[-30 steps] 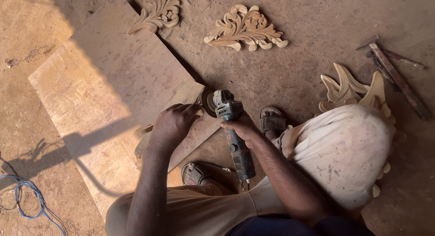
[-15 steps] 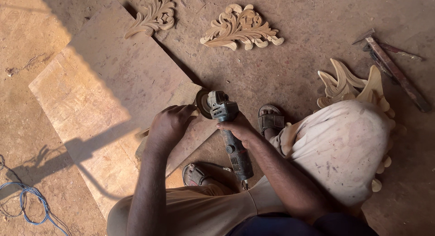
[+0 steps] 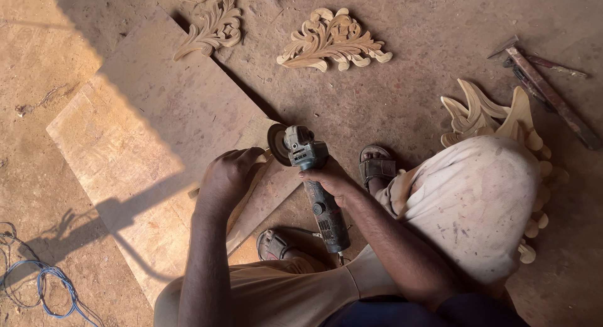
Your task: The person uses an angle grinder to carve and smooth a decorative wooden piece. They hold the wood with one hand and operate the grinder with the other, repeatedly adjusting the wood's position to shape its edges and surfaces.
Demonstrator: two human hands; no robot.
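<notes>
A carved leafy wooden ornament lies at upper centre on the dusty floor, with a slimmer carved scroll to its left. A larger carved piece sits at right, near long metal tools in the upper right. Blue cable coils at lower left.

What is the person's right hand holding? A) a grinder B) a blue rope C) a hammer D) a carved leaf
A: the right hand wraps around the body of the grinder, whose disc sits near a small wood piece under the left hand.
</notes>
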